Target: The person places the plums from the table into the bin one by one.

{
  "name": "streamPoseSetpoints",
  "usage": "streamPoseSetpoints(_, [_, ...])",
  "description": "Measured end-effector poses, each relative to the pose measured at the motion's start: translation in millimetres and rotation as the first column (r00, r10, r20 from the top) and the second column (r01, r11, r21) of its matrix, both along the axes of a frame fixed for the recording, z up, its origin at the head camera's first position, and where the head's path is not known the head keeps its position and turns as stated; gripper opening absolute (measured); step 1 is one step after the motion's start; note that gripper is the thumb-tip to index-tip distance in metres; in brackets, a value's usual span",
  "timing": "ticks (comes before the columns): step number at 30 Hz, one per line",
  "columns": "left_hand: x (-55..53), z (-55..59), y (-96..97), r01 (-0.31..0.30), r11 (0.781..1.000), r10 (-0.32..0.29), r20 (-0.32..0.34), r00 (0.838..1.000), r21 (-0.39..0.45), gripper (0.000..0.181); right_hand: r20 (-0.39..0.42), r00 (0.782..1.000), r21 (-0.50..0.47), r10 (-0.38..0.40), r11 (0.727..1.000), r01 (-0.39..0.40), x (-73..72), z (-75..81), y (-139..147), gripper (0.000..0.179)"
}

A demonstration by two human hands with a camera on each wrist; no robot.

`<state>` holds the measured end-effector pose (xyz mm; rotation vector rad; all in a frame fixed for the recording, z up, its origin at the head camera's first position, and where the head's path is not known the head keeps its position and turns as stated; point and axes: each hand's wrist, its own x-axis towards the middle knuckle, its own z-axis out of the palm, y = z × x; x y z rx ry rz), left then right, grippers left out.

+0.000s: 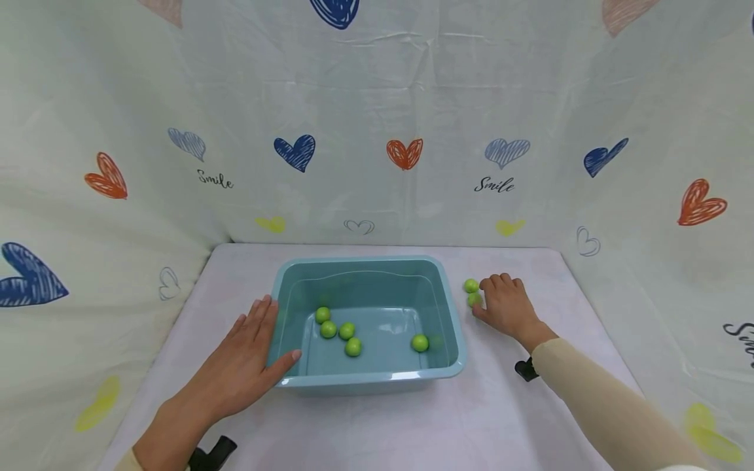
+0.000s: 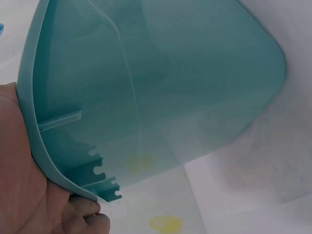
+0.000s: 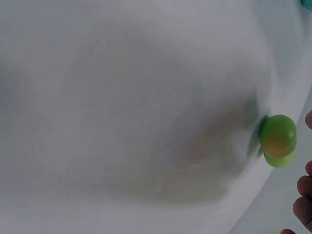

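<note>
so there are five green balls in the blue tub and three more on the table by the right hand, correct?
Not quite: the head view shows two green balls on the table by the right hand, not three. The rest holds: five green balls in the tub lie in the blue tub.

Left hand (image 1: 244, 353): flat, palm down, fingers straight and together, thumb spread to the right; bare forearm runs back to the near left. Right hand (image 1: 506, 306): palm down, fingers curled, farther right; cream sleeve (image 1: 601, 399) covers the forearm to the near right.
</note>
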<state>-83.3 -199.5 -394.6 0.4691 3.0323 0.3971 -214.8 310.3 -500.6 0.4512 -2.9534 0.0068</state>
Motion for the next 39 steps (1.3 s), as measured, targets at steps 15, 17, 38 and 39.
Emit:
streamPoseSetpoints(15, [-0.2, -1.8, -0.9, 0.005, 1.000, -0.005, 0.009, 1.000, 0.020, 0.098, 0.024, 1.000, 0.063, -0.004, 0.998, 0.003, -1.2, -19.4, -2.7, 0.049])
streamPoseSetpoints(17, [-0.3, -1.9, -0.8, 0.006, 1.000, -0.006, 0.011, 1.000, 0.024, 0.098, 0.033, 0.999, 0.071, -0.008, 0.997, 0.006, -0.6, -19.7, -4.0, 0.049])
streamPoseSetpoints(38, [0.0, -1.4, 0.4, -0.005, 1.000, 0.005, 0.010, 1.000, 0.022, 0.099, -0.010, 1.000, 0.069, 0.001, 0.998, -0.001, 0.7, -16.6, -8.8, 0.049])
streamPoseSetpoints(39, [-0.1, -1.3, 0.3, -0.004, 1.000, 0.004, 0.011, 1.000, 0.023, 0.099, -0.008, 1.000, 0.067, 0.000, 0.998, 0.001, 0.7, -15.9, -9.3, 0.049])
